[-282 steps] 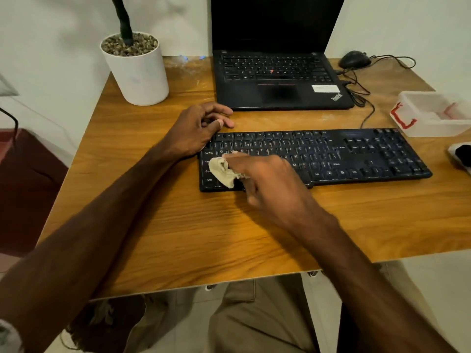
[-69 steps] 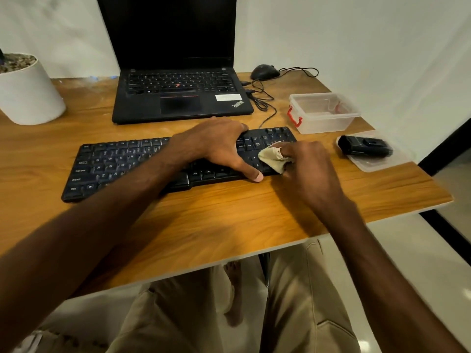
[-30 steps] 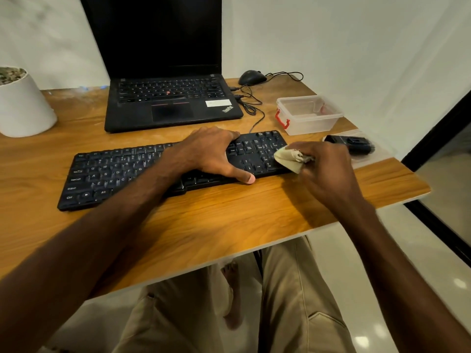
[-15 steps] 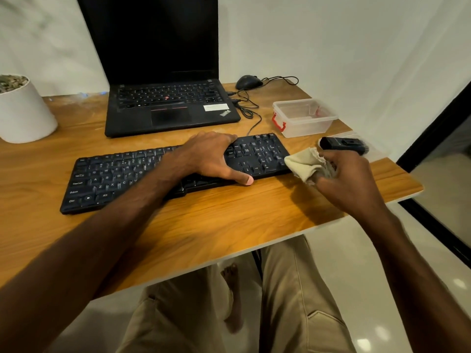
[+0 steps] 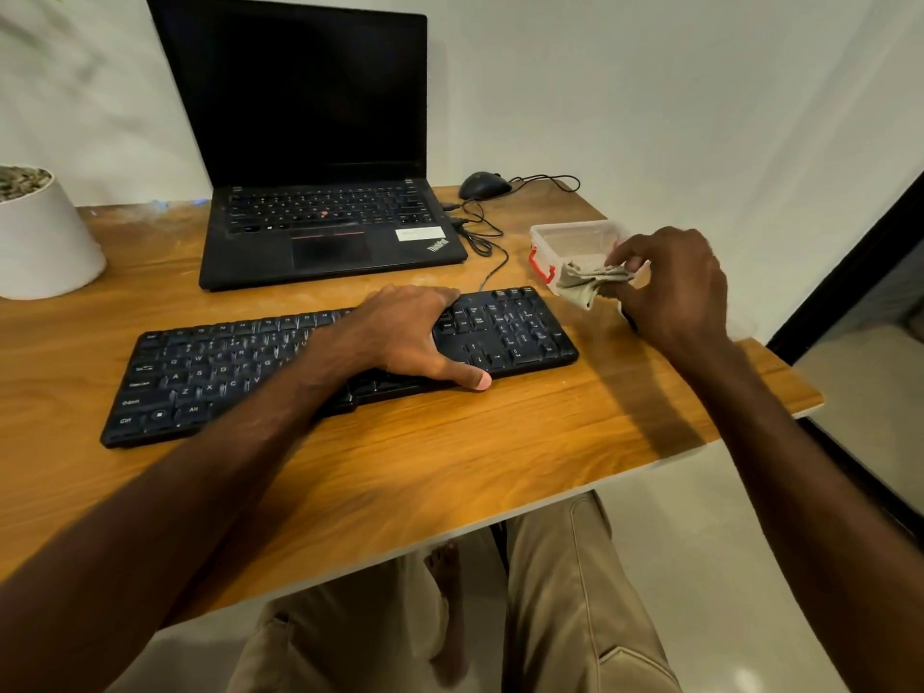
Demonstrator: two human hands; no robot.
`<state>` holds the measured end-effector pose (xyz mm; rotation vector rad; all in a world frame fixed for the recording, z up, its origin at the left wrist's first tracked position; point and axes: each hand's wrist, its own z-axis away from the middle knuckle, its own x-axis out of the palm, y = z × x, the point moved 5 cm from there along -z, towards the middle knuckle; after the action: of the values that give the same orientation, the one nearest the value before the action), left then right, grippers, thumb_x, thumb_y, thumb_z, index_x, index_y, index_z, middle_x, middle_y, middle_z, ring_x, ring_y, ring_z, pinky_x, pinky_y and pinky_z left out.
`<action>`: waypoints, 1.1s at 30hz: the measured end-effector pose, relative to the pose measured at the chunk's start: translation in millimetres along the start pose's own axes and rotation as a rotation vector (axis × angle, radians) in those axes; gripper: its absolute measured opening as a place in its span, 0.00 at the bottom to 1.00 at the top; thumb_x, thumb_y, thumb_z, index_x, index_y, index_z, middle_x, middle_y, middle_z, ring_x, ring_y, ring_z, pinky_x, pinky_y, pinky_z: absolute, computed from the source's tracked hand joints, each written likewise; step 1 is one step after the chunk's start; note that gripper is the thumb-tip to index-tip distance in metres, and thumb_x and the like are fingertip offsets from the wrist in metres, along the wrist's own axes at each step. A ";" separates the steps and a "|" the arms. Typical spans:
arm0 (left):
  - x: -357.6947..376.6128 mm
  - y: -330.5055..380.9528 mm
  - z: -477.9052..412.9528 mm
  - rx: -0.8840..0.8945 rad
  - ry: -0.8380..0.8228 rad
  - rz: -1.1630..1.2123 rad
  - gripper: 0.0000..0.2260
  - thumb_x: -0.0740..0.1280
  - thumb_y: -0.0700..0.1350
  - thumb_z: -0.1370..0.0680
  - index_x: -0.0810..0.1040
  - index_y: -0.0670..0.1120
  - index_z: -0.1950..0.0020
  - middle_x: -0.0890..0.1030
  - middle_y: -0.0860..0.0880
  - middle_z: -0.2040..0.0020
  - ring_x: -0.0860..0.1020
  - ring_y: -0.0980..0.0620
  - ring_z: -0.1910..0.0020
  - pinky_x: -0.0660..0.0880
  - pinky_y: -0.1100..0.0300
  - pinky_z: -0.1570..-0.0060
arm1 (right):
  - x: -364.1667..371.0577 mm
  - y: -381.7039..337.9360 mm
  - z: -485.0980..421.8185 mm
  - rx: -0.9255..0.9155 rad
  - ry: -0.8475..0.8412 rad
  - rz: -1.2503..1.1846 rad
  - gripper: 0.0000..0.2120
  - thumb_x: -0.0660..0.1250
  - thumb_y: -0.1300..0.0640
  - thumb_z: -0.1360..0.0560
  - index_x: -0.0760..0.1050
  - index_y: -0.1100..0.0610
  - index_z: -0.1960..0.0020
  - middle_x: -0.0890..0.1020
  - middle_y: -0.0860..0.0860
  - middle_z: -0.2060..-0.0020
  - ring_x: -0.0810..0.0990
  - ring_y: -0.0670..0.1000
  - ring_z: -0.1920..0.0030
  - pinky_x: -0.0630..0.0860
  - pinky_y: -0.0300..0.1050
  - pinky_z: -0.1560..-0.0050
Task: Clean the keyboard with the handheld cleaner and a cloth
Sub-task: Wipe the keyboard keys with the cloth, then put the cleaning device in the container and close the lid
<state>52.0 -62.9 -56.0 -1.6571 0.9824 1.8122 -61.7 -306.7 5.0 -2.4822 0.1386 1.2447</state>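
A black keyboard (image 5: 210, 372) lies across the middle of the wooden desk (image 5: 450, 467). My left hand (image 5: 405, 337) rests flat on its right half, thumb at the front edge, holding nothing. My right hand (image 5: 670, 287) is raised to the right of the keyboard, pinching a crumpled beige cloth (image 5: 582, 282) at the near edge of a clear plastic box (image 5: 570, 237). The handheld cleaner is almost wholly hidden behind my right hand.
An open black laptop (image 5: 325, 227) stands behind the keyboard. A black mouse (image 5: 482, 185) with a tangled cable sits at the back. A white plant pot (image 5: 40, 237) is at the far left. The desk's right edge is close to my right hand.
My right hand lifted the cloth off the keyboard's right end and carried it right and back to the clear box. My left hand stayed on the keyboard.
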 end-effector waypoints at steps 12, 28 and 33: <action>-5.8 4.1 5.7 -0.028 -0.010 -0.012 0.57 0.62 0.85 0.43 0.67 0.51 0.23 0.80 0.52 0.34 0.79 0.48 0.40 0.77 0.49 0.39 | 39.6 2.6 34.9 -0.109 -0.281 0.371 0.20 0.71 0.63 0.24 0.78 0.57 0.32 0.80 0.59 0.36 0.70 0.62 0.31 0.68 0.62 0.34; -6.4 6.4 9.4 -0.031 -0.046 0.011 0.57 0.60 0.86 0.43 0.66 0.52 0.23 0.79 0.53 0.33 0.78 0.50 0.40 0.77 0.50 0.41 | 3.5 31.4 55.5 -0.007 -0.041 -0.069 0.11 0.72 0.64 0.25 0.85 0.55 0.43 0.86 0.53 0.46 0.82 0.54 0.45 0.81 0.53 0.48; -5.7 6.9 12.6 -0.038 -0.043 0.003 0.59 0.59 0.86 0.43 0.62 0.51 0.20 0.75 0.52 0.26 0.76 0.48 0.34 0.75 0.49 0.37 | 6.7 35.5 63.8 0.046 -0.079 -0.097 0.11 0.72 0.63 0.24 0.85 0.55 0.43 0.86 0.52 0.46 0.83 0.52 0.46 0.76 0.43 0.49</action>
<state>39.7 -56.7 -49.2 -1.6333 0.9372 1.8715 -114.5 -316.4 -44.9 -2.3671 0.0259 1.2823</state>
